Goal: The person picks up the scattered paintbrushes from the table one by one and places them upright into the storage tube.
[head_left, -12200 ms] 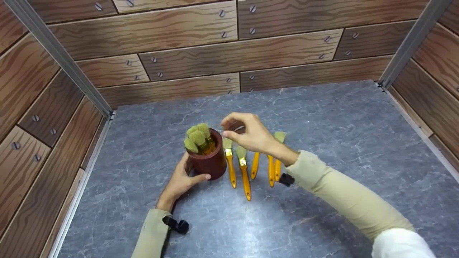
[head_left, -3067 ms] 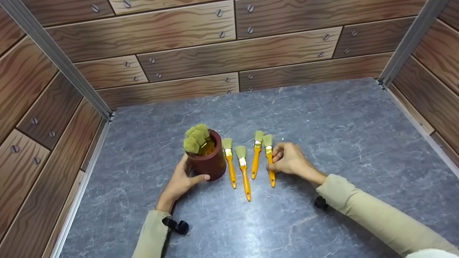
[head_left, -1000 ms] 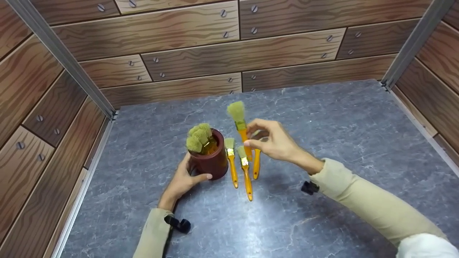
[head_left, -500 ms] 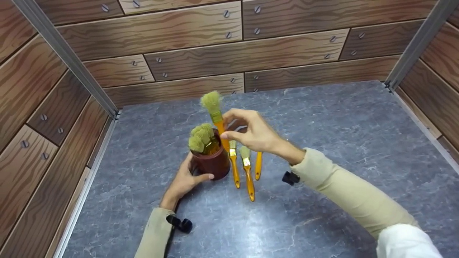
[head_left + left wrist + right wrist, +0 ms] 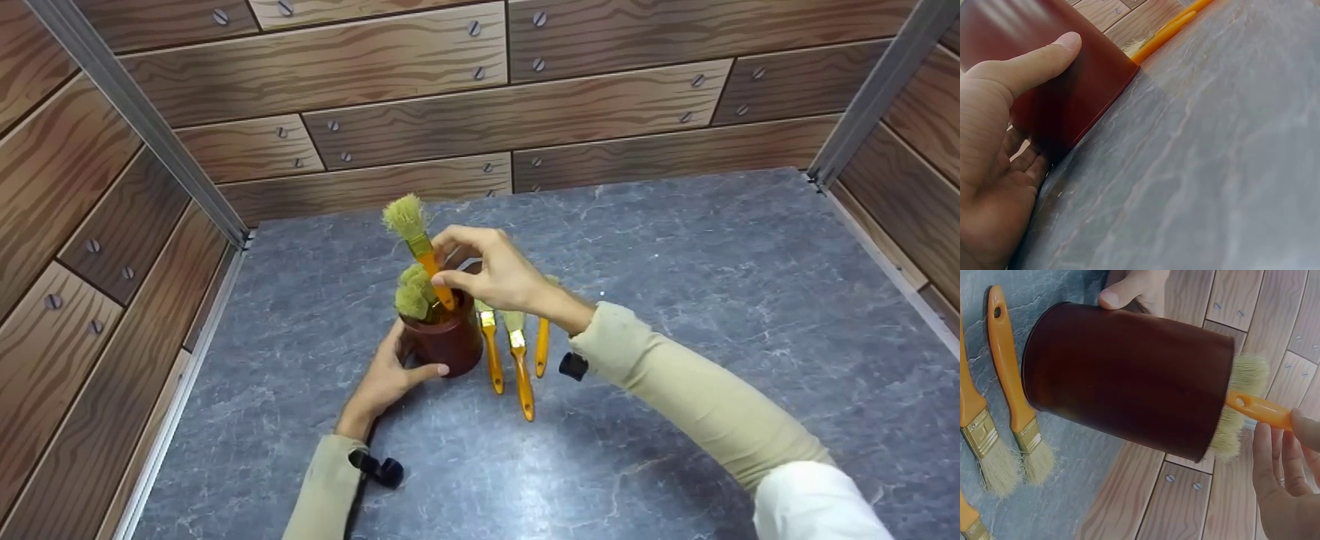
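Note:
A dark red-brown round cup [image 5: 446, 346] stands on the table with several paintbrushes [image 5: 412, 296] in it, bristles up. My left hand [image 5: 386, 379] is curled round the cup's lower left side, its thumb across the front, as the left wrist view also shows. Over the cup's mouth my right hand [image 5: 495, 270] pinches a paintbrush [image 5: 420, 247] by its orange handle, bristles up and leaning left. In the right wrist view the handle's holed end [image 5: 1241, 402] is at the cup's rim [image 5: 1221, 399]; I cannot tell whether it is inside.
Three paintbrushes lie right of the cup: one close beside it [image 5: 493, 352], one nearer the front [image 5: 523, 375], and one farther right [image 5: 542, 349], partly hidden by my right arm. Wood-patterned walls [image 5: 405, 82] enclose the grey marbled table [image 5: 675, 285].
My right hand put one brush away, then picked the rightmost brush off the table and carried it left to above the cup. My left hand has stayed on the cup.

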Demonstrator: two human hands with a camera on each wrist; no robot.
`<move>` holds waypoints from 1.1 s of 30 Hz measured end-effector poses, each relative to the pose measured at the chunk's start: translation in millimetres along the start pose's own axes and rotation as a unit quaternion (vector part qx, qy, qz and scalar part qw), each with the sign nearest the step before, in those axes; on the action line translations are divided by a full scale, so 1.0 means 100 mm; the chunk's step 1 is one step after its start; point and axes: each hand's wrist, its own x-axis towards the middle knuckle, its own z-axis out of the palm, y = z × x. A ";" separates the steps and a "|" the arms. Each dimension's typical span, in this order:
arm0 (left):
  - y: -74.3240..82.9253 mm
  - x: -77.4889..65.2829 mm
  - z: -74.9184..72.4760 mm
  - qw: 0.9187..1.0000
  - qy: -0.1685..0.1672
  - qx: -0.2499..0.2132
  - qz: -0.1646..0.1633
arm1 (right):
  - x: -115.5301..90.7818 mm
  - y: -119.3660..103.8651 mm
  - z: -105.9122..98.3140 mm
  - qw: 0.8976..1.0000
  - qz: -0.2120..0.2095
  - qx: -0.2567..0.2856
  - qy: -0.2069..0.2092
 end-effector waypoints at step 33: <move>0.01 -0.01 -0.01 1.000 0.000 -0.003 0.003 | -0.22 0.17 -0.09 0.998 0.043 -0.039 0.019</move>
